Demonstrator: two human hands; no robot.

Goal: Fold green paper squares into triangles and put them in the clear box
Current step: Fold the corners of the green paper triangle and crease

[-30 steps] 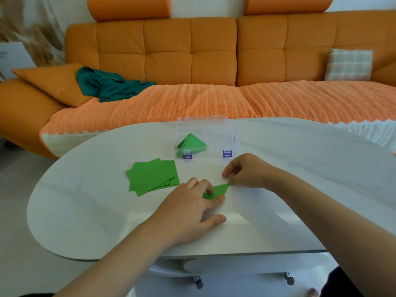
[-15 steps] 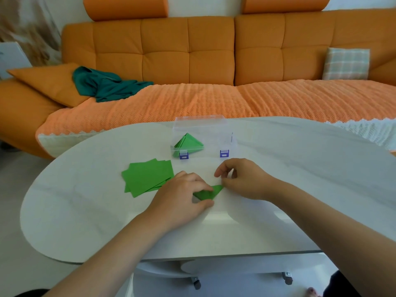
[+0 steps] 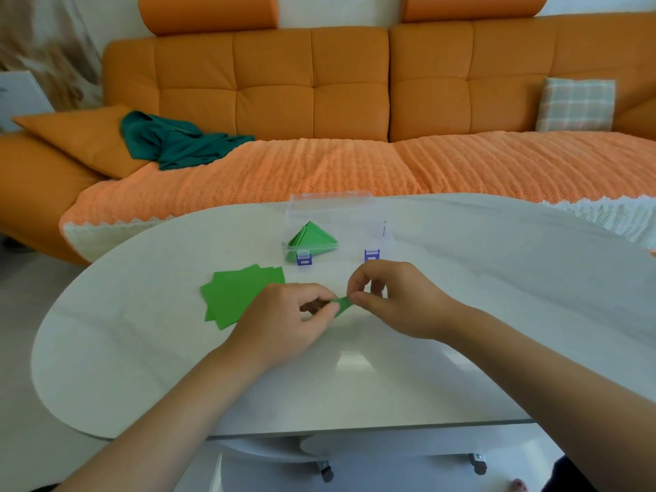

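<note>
A folded green paper piece [image 3: 343, 305] is held between both hands just above the white table [image 3: 497, 314]. My left hand [image 3: 284, 321] pinches its left end with curled fingers. My right hand [image 3: 394, 300] pinches its right end between thumb and forefinger. Most of the piece is hidden by the hands. A stack of flat green paper squares [image 3: 234, 296] lies left of my left hand. Behind the hands stands the clear box [image 3: 355, 214] with blue latches, its lid open, holding several folded green triangles [image 3: 312, 239] in its left part.
An orange sofa [image 3: 319, 101] runs along the far side of the table, with a teal cloth [image 3: 177, 143] and a plaid cushion [image 3: 575, 104] on it. The table's near edge [image 3: 355, 429] is close to my body, with castors below.
My left hand has lifted from pressing flat on the paper to pinching it. Both hands now hold the folded piece up off the table. The view shifted slightly.
</note>
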